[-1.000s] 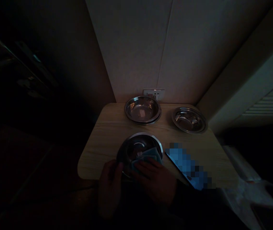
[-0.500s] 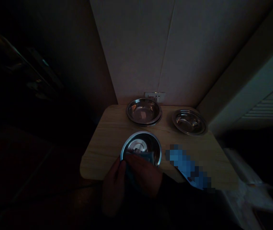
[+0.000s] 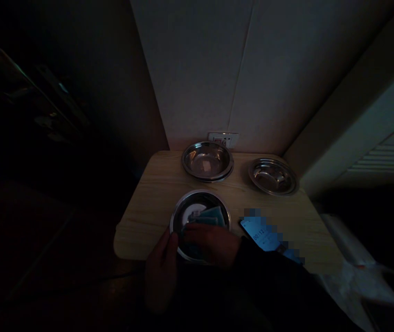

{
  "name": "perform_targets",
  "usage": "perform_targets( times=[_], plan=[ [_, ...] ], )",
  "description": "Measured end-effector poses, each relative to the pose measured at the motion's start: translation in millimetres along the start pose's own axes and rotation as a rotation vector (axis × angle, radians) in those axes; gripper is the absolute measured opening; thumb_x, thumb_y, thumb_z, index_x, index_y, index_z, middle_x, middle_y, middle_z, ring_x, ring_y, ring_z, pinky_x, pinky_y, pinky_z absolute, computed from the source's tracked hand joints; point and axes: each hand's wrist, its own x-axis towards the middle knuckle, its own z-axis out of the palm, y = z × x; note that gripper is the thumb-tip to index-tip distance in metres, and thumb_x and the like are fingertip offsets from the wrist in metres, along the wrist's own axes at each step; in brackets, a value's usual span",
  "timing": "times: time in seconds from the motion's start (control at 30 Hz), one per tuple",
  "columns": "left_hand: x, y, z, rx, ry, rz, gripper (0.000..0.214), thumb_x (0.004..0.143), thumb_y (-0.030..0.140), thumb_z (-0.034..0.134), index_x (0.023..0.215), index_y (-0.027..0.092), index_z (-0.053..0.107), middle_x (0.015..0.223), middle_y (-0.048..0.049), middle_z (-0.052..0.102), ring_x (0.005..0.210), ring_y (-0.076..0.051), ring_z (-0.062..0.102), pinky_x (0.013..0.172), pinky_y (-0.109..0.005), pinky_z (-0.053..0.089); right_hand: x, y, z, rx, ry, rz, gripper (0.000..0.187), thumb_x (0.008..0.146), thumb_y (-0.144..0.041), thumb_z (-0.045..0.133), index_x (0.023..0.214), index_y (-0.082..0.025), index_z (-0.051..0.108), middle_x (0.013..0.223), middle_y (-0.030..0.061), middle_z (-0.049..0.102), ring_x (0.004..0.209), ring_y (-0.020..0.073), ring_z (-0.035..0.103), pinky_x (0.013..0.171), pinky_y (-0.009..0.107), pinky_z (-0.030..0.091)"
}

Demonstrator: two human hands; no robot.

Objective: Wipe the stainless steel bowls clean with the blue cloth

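Note:
A shiny metal bowl [image 3: 200, 192] sits near the front of the small wooden table. My left hand [image 3: 162, 265] grips its left rim, thumb and fingers closed on the edge. Inside the bowl lies a folded blue-green cloth [image 3: 214, 215]. Over the cloth is my right hand [image 3: 214, 242], reaching into the bowl with bent fingers that press the cloth against the inner wall. Darkness hides the fingertips and the bowl's near inside.
Behind the bowl, stacked metal dishes [image 3: 197, 162] stand by a wall socket [image 3: 233, 139]. More metal dishes [image 3: 272, 179] are at the table's back right. A lit phone [image 3: 257, 234] lies right of the bowl on the wooden table [image 3: 138, 226], partly behind my right sleeve.
The bowl has shifted slightly left. My right hand has moved a little down and to the right, and more of the cloth now shows inside the bowl. My left hand keeps the rim.

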Motion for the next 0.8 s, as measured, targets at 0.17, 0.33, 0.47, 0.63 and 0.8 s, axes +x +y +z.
perform_targets(
  times=[0.17,0.33,0.47,0.63,0.8],
  plan=[
    [-1.4,-1.3,2.7,-0.005,-0.016,0.003,0.047,0.077,0.050,0.049,0.104,0.017,0.067,0.113,-0.0108,0.066,0.106,-0.027,0.060,0.090,-0.037,0.046,-16.4,4.1,-16.9,-0.135,-0.131,0.057,0.026,0.079,-0.005,0.052,0.096,-0.020,0.065,0.111,0.0038,0.065,0.100,0.0148,0.061,0.081,0.024,0.050],
    [1.5,2.7,4.2,0.010,-0.022,0.004,0.049,0.075,0.050,0.048,0.103,0.014,0.066,0.112,-0.0120,0.067,0.105,-0.028,0.060,0.091,-0.038,0.046,0.4,6.1,-0.9,-0.179,-0.046,0.000,0.028,0.084,-0.005,0.050,0.107,-0.016,0.062,0.118,0.0066,0.062,0.124,0.0169,0.044,0.100,0.029,0.040],
    [-1.5,5.3,3.8,0.024,0.019,-0.040,0.046,0.076,0.045,0.048,0.106,0.013,0.065,0.116,-0.0125,0.065,0.110,-0.028,0.057,0.096,-0.038,0.042,18.0,6.2,6.5,-0.235,0.132,0.170,0.033,0.086,-0.005,0.045,0.117,-0.008,0.056,0.127,0.0160,0.055,0.127,0.0230,0.041,0.101,0.037,0.040],
    [-1.9,4.5,6.0,-0.004,0.014,0.005,0.047,0.076,0.048,0.049,0.104,0.015,0.066,0.113,-0.0110,0.067,0.108,-0.026,0.059,0.092,-0.035,0.046,9.8,10.0,4.9,-0.204,0.116,0.174,0.032,0.084,-0.004,0.047,0.113,-0.010,0.060,0.121,0.0135,0.060,0.122,0.0220,0.046,0.099,0.035,0.041],
    [1.6,2.5,6.1,0.011,0.002,0.009,0.050,0.076,0.049,0.048,0.105,0.014,0.066,0.112,-0.0113,0.067,0.106,-0.027,0.060,0.090,-0.036,0.046,6.1,12.1,6.7,-0.132,-0.011,-0.058,0.029,0.082,-0.006,0.052,0.105,-0.019,0.064,0.112,0.0020,0.066,0.120,0.0140,0.048,0.098,0.024,0.041]
  ],
)
